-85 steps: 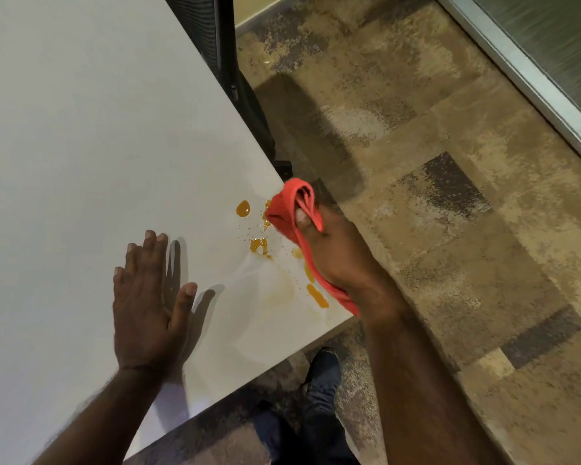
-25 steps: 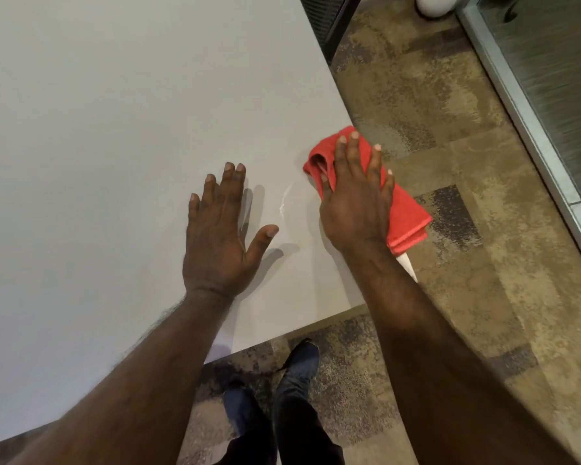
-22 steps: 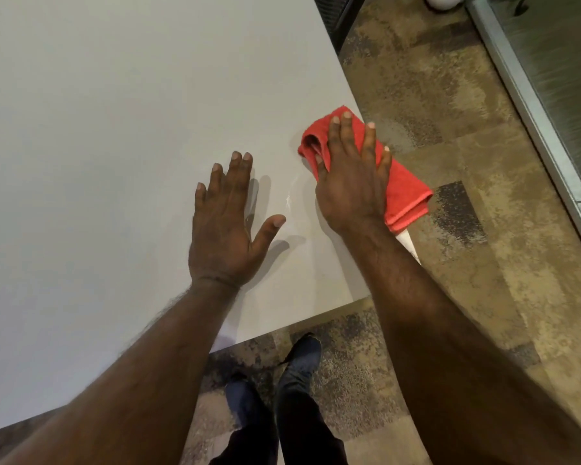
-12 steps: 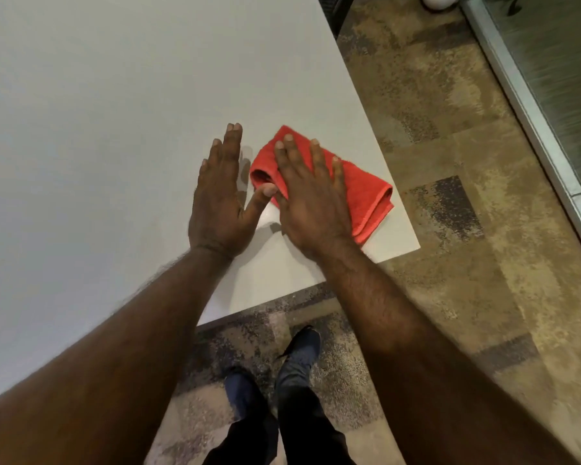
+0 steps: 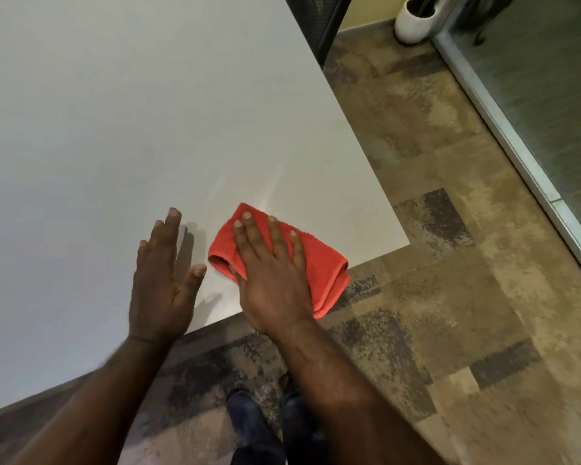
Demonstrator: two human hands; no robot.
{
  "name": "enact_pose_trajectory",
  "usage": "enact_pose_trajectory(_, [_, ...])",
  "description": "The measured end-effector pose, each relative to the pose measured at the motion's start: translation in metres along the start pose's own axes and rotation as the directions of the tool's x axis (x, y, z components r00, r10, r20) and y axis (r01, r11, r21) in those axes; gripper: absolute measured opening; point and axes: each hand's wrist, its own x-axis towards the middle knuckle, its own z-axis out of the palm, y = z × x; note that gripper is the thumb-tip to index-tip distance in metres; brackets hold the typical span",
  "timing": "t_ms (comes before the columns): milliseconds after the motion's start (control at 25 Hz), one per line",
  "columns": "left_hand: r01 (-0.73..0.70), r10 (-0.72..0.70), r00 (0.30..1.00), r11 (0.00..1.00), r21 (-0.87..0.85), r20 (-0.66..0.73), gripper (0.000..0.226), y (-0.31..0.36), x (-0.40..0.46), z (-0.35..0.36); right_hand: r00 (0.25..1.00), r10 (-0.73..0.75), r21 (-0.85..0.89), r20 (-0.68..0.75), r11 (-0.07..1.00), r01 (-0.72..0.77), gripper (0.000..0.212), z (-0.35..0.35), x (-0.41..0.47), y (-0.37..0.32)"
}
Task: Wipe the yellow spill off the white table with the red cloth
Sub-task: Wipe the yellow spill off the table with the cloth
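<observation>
- Two dark shoes stand nearest the viewer on the mottled brown-and-grey carpet floor, just short of the table's near edge.
- Left hand: laid palm-down on the smooth matt white table near its near edge; the four fingers lie close together, the thumb stands out to the side; it grips nothing and appears to act as a brace.
- Right hand: pressed flat on the folded red terry cloth, fingers spread across its top, nothing pinched; the thumb is hidden.
- Cloth position: at the near right corner of the table, just beside the left thumb; its doubled, hemmed right-hand end overhangs the table edge. The pile looks soft and absorbent.
- Yellow spill: none shows on the visible tabletop; only faint glossy streaks lie just beyond the cloth. Whether residue remains under the cloth cannot be told.
- Step in hand, as judged: a closing pass of the wiping stroke, the task nearly complete.
- Next move, as judged: even downward pressure while the cloth travels over the streaked patch, then a lift to check beneath; the overhanging end could drag off the edge.
- Farther off: a dark mesh chair back stands beyond the table's right edge, then a glossy white rounded ceramic plant pot beside a metal-framed glass panel.
</observation>
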Motion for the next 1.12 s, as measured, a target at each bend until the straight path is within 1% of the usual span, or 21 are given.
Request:
enact_pose_trajectory(120, [0.005,-0.006,1.0,0.999,0.04,0.013,0.088,-0.004,-0.011,0.0,1.0,0.013,0.061,0.001,0.998,-0.013,0.075,0.014,-0.021,-0.03])
enact_pose_trajectory(200, [-0.013,0.011,1.0,0.998,0.062,0.025,0.087,-0.002,-0.012,0.0,0.999,0.043,0.047,-0.017,0.998,-0.042,0.079,0.023,-0.031,-0.045])
enact_pose_trajectory(320, [-0.045,0.042,0.999,0.995,0.092,0.033,0.088,-0.002,-0.012,0.001,0.991,0.109,-0.012,-0.077,0.994,-0.111,0.081,0.032,-0.038,-0.05])
enact_pose_trajectory(400, [-0.052,0.049,0.998,0.995,0.088,0.028,0.09,-0.005,-0.012,0.001,0.982,0.162,0.01,-0.094,0.987,-0.162,0.081,0.034,-0.039,-0.05])
enact_pose_trajectory(440, [-0.057,0.055,0.998,0.995,0.088,0.031,0.091,-0.006,-0.012,0.001,0.972,0.211,0.035,-0.107,0.977,-0.208,0.082,0.034,-0.041,-0.051])
enact_pose_trajectory(600, [-0.059,0.056,0.998,0.993,0.101,0.03,0.09,-0.008,-0.012,0.003,0.883,0.441,0.105,-0.16,0.897,-0.429,0.082,0.028,-0.038,-0.031])
enact_pose_trajectory(720, [-0.05,0.046,0.998,0.993,0.11,0.033,0.088,-0.009,-0.012,0.003,0.821,0.541,0.134,-0.182,0.841,-0.525,0.077,0.016,-0.029,0.008])
enact_pose_trajectory(800, [-0.045,0.041,0.998,0.992,0.118,0.041,0.088,-0.008,-0.012,0.003,0.766,0.609,0.202,-0.206,0.792,-0.576,0.076,0.009,-0.024,0.033])
enact_pose_trajectory(880, [-0.039,0.033,0.998,0.991,0.125,0.048,0.088,-0.007,-0.011,0.004,0.702,0.672,0.29,-0.235,0.738,-0.609,0.076,0.005,-0.019,0.053])
enact_pose_trajectory(1000, [-0.026,0.02,0.999,0.988,0.149,0.045,0.084,-0.006,-0.01,0.003,0.629,0.729,0.402,-0.272,0.679,-0.614,0.076,0.0,-0.012,0.073])
enact_pose_trajectory(1040, [-0.027,0.019,0.999,0.987,0.157,0.047,0.082,-0.005,-0.01,0.003,0.616,0.738,0.425,-0.275,0.668,-0.611,0.075,-0.002,-0.012,0.079])
enact_pose_trajectory(1120, [-0.028,0.021,0.999,0.986,0.162,0.046,0.082,0.002,-0.008,0.003,0.617,0.736,0.444,-0.279,0.669,-0.596,0.074,-0.004,-0.01,0.088])
